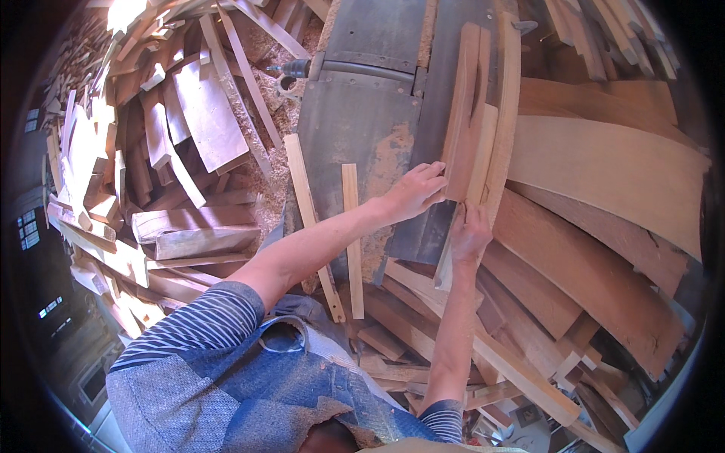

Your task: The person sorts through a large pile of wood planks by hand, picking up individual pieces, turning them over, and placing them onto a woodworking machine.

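Heaps of cut wood crowd both sides of a dusty metal tabletop (328, 113). Along its right edge lies a reddish-brown board (459, 128); the left hand (415, 191) has bent fingers against its left side near the near end, whether gripping cannot be told. The right hand (471, 232) closes its fingers on a pale strip (482, 155) just beside the board. A long pale rail (507, 113) flanks them rightward. Two sticks (352, 249) overhang the tabletop's near-left edge, one crossed by the left forearm; a drill chuck (296, 69) juts from the left edge.

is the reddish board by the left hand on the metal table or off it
On it: the reddish board lies along the grey metal table, its near end at the left hand's fingertips.
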The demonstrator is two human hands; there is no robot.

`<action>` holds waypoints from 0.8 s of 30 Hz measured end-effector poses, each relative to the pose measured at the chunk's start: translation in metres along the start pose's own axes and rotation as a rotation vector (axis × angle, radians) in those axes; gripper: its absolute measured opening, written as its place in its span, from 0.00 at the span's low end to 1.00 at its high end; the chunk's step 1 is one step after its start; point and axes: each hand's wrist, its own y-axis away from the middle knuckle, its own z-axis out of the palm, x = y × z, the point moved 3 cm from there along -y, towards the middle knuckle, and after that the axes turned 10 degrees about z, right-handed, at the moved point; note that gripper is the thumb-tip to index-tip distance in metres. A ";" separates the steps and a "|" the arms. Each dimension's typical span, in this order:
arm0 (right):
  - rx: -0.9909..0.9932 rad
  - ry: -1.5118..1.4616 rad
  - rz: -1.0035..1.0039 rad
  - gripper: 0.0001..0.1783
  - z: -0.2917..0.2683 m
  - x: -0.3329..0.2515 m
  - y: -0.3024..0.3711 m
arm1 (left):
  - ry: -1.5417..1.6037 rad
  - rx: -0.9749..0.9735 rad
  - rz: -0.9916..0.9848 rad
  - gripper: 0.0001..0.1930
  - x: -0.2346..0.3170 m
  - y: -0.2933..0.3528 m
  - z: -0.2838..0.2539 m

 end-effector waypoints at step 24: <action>-0.003 -0.068 -0.010 0.05 0.011 -0.005 -0.034 | -0.018 0.068 0.061 0.13 -0.020 -0.027 -0.010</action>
